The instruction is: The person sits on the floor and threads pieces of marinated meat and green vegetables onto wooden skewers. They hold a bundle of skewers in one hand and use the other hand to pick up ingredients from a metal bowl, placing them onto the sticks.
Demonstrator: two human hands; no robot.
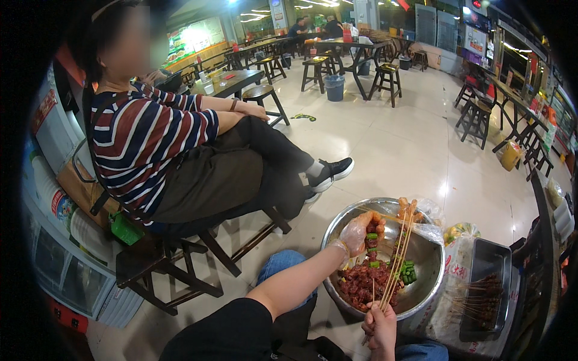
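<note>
A large metal bowl (434,295) holds raw red meat pieces (361,285) and a cluster of cut green vegetable pieces (409,272). My left hand (356,233), in a clear plastic glove, closes around the upper end of a skewer (372,251) threaded with meat and green pieces. Its fingertips are partly hidden by the food. Low at the bowl's near rim, my bare right hand (382,326) grips that skewer's lower end along with several bamboo skewers (392,284). These slant up across the bowl, mostly bare sticks.
Right of the bowl, a metal tray (491,257) contains several finished meat skewers (485,298). Clear plastic bags (460,232) lie behind it. A seated person in a striped top (153,144) is at left, near a dark wooden stool (153,259). Tables (239,81) and stools stand farther back.
</note>
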